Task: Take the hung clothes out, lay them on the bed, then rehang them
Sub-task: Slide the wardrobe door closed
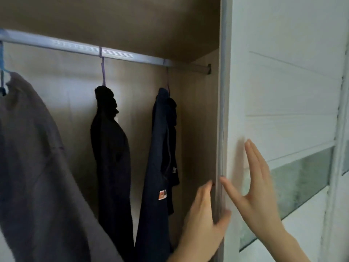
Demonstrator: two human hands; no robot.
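Soft and light, I judge, the grey top (34, 167) at the rail's (75, 46) left end, black garment (111, 157) mid-rail and navy garment (158, 157) near its right end lift best by their hanger hooks (103, 72); left hand (202, 218) pinches the door (283, 87) edge, right hand (258, 188) lies flat on its face.

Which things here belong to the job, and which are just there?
Job: grey top, black top, navy top, rail, door, left hand gripping the door's edge, right hand flat on it.
Just there: glass strip, top board.
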